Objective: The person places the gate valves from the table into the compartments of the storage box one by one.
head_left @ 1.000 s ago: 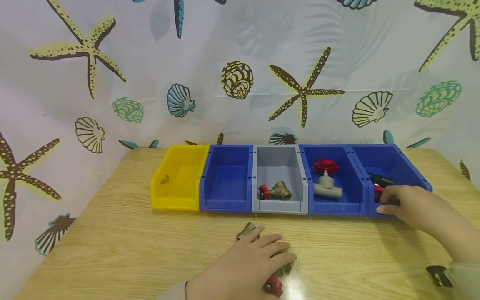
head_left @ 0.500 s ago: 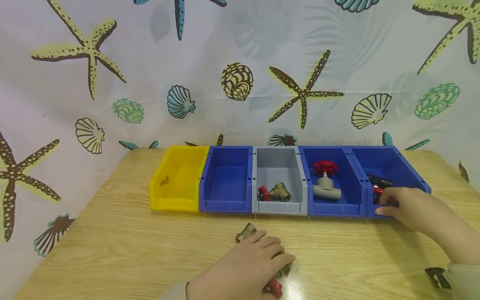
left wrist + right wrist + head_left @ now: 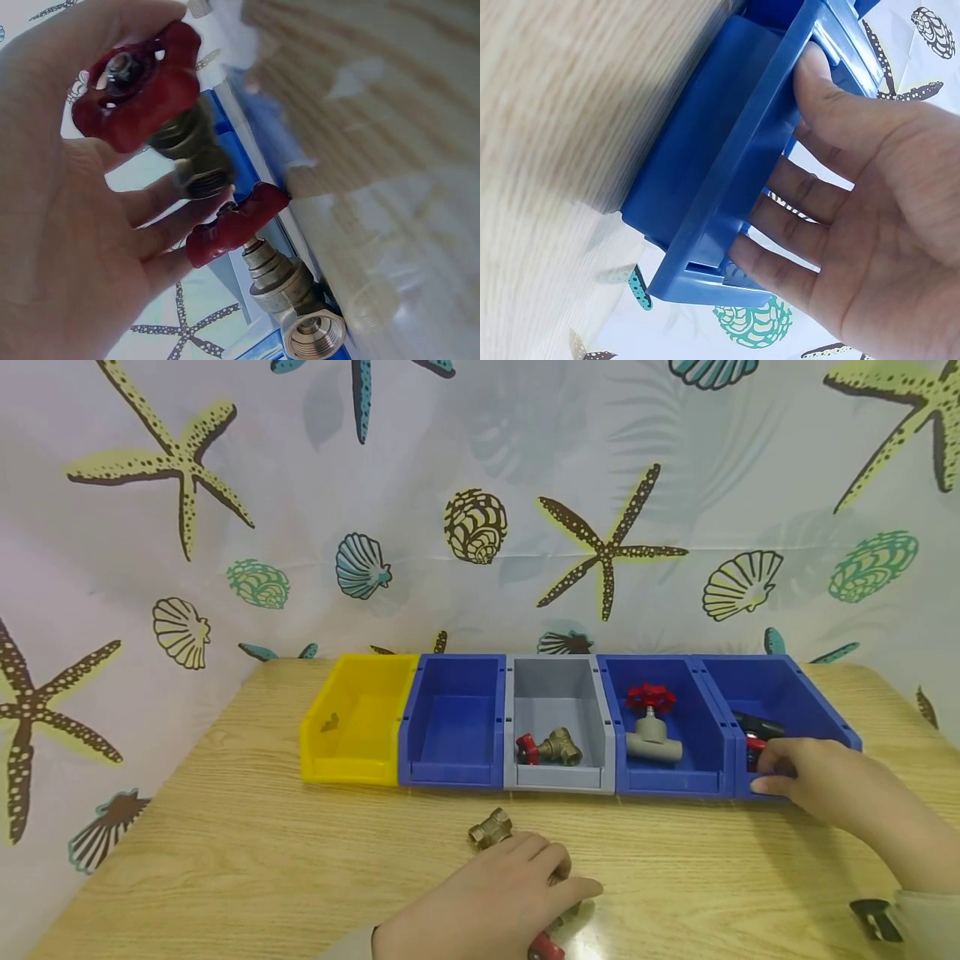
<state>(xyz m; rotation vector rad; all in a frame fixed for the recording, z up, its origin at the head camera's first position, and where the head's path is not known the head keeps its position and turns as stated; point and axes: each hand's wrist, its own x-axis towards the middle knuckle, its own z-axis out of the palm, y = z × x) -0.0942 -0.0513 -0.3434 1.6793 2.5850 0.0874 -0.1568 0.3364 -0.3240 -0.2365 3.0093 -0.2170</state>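
My left hand (image 3: 487, 893) is palm down over brass valves with red handwheels. In the left wrist view, one valve's red handwheel (image 3: 142, 86) lies between thumb and fingers, and a second brass valve (image 3: 281, 285) sits by the lower fingers. A brass valve body (image 3: 491, 828) shows just beyond my knuckles in the head view. My right hand (image 3: 825, 777) reaches over the front of the rightmost blue bin (image 3: 705, 165), thumb at its rim and fingertips hidden inside. Beside those fingers are a black pipe-like part (image 3: 761, 725) and something red (image 3: 755, 743).
Left of that bin stand a blue bin (image 3: 712, 735) with a grey tee-shaped valve (image 3: 652, 743), a grey bin (image 3: 562, 781) with a brass valve (image 3: 558, 747), another blue bin (image 3: 453, 727) and a yellow bin (image 3: 352, 768). A black piece (image 3: 876, 918) is near the right sleeve.
My left hand's spread fingers have curled in and drawn slightly back, uncovering more of the brass valve body. The right hand stays at the rightmost bin.
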